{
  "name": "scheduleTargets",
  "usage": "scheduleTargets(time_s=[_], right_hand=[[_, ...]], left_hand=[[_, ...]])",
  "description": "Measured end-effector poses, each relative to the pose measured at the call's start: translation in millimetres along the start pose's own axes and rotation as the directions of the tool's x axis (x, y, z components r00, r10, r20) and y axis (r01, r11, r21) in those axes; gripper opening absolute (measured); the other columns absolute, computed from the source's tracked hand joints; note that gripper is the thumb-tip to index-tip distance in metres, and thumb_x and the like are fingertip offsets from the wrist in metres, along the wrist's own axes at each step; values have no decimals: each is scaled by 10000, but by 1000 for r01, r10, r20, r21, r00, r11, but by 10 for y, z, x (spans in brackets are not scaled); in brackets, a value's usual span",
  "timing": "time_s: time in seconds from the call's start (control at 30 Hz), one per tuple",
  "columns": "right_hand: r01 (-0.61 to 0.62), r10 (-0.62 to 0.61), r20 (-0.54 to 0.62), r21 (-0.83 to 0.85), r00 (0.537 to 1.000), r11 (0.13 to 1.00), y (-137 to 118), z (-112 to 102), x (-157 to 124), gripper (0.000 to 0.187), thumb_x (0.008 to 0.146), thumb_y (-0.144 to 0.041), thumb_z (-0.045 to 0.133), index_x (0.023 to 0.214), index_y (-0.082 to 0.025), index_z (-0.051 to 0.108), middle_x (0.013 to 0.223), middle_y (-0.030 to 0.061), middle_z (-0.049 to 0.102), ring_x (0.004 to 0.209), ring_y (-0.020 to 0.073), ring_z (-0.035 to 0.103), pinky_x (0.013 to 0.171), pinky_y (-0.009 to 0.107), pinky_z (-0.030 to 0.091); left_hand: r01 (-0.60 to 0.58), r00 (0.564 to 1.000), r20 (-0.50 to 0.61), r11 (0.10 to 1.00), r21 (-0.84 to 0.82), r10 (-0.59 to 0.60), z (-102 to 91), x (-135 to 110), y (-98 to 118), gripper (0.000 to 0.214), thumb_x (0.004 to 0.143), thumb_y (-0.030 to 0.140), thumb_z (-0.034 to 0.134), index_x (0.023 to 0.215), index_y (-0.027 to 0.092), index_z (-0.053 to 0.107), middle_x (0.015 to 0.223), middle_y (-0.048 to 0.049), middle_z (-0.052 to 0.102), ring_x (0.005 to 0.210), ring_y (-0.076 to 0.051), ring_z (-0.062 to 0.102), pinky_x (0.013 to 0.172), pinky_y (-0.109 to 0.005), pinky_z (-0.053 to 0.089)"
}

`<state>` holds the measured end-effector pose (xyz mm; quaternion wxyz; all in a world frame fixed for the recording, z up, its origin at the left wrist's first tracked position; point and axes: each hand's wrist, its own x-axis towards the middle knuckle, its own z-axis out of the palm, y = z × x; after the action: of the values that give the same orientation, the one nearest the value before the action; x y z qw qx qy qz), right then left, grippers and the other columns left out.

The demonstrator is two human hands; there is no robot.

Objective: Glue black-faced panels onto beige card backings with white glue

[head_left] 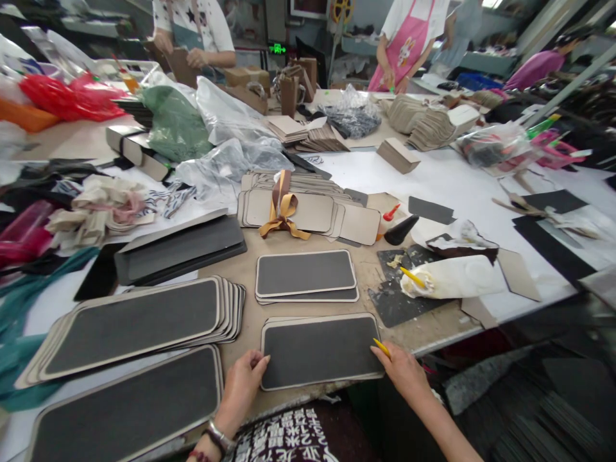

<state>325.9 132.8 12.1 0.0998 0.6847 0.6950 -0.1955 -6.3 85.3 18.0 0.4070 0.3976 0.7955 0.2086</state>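
The left edge of a pale-rimmed dark panel (pixel 320 351), at the lower centre of the frame, is touched by the left hand (pixel 243 378), half-curled; whether the edge is pinched cannot be told. A yellow stick (pixel 382 348) is held in the closed right hand (pixel 403 369), by the panel's right edge. The panel is crowded by smaller panels (pixel 305 273) just above and by a panel stack (pixel 139 327) at left. At right, a paste-smeared white container (pixel 474 276) is seen; above centre, beige boards (pixel 312 212) are tied with ribbon (pixel 283 204).
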Motion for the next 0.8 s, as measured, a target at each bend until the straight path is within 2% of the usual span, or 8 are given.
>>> scheduleTargets(time_s=[0.23, 0.47, 0.8], right_hand=[[-37, 38, -31, 38, 999, 999, -44, -19, 2, 296, 906, -375, 394, 820, -212, 625, 760, 55, 684, 730, 220, 648, 591, 288, 410], [-49, 50, -28, 44, 998, 998, -33, 9, 27, 307, 901, -401, 401, 811, -220, 633, 736, 41, 678, 708, 208, 648, 575, 276, 408], [-35, 35, 24, 16, 999, 999, 46, 88, 90, 320, 894, -404, 385, 883, -208, 638, 806, 99, 700, 749, 277, 663, 598, 324, 437]], left_hand=[[2, 1000, 21, 1000, 28, -2, -26, 27, 39, 321, 568, 529, 474, 504, 216, 509, 488, -30, 561, 533, -214, 534, 543, -287, 344], [0, 999, 35, 999, 44, -2, -21, 42, 18, 327, 593, 528, 480, 517, 214, 527, 514, -44, 585, 567, -243, 558, 563, -303, 343], [15, 999, -33, 999, 49, -14, 30, 24, 4, 193, 693, 290, 562, 536, 203, 492, 529, -2, 559, 573, -183, 543, 572, -261, 334]])
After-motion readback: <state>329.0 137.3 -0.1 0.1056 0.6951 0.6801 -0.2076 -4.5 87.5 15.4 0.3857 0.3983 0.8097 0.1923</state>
